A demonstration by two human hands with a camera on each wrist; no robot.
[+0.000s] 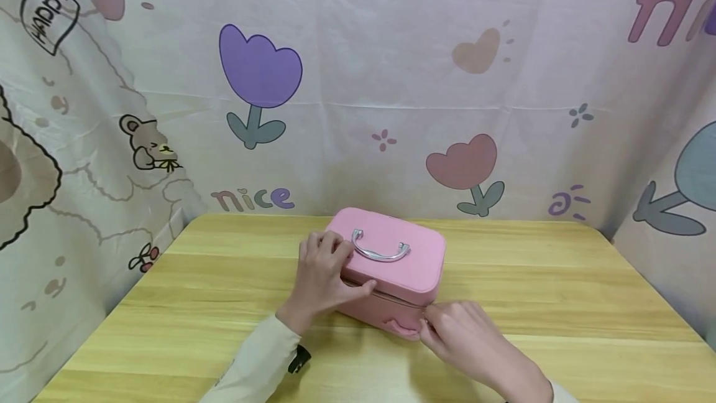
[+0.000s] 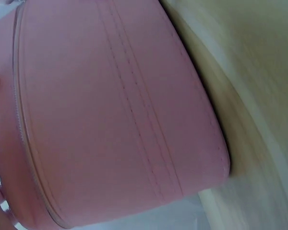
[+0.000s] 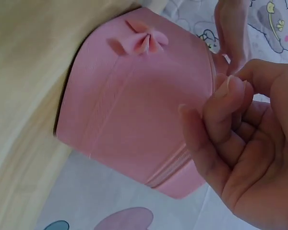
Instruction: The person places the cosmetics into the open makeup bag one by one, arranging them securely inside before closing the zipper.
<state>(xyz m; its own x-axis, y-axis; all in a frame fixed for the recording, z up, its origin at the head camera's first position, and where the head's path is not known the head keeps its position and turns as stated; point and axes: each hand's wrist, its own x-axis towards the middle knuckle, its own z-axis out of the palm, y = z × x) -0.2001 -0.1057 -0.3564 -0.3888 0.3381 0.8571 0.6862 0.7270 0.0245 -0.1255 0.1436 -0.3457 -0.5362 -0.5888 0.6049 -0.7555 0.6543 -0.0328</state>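
A pink zip-up cosmetic case (image 1: 419, 260) sits angled on the table, its lid down. On the lid is a curved silver handle (image 1: 386, 258); a pink bow (image 1: 401, 328) decorates the front. My left hand (image 1: 321, 272) holds the lid's left end, fingers bent over the top and thumb along the front edge. At the front right corner, my right hand (image 1: 467, 338) pinches at the zipper line with thumb and index finger; the fingers mostly hide the zipper pull. The zipper (image 3: 170, 167) runs round the side in the right wrist view. A dark seam shows under the lid's front.
The wooden table (image 1: 224, 316) extends around the case on all sides. Behind it hangs a pale printed cloth (image 1: 358, 79) with flowers and lettering, which also covers the left and right sides. A black strap (image 1: 299, 359) shows at the left sleeve.
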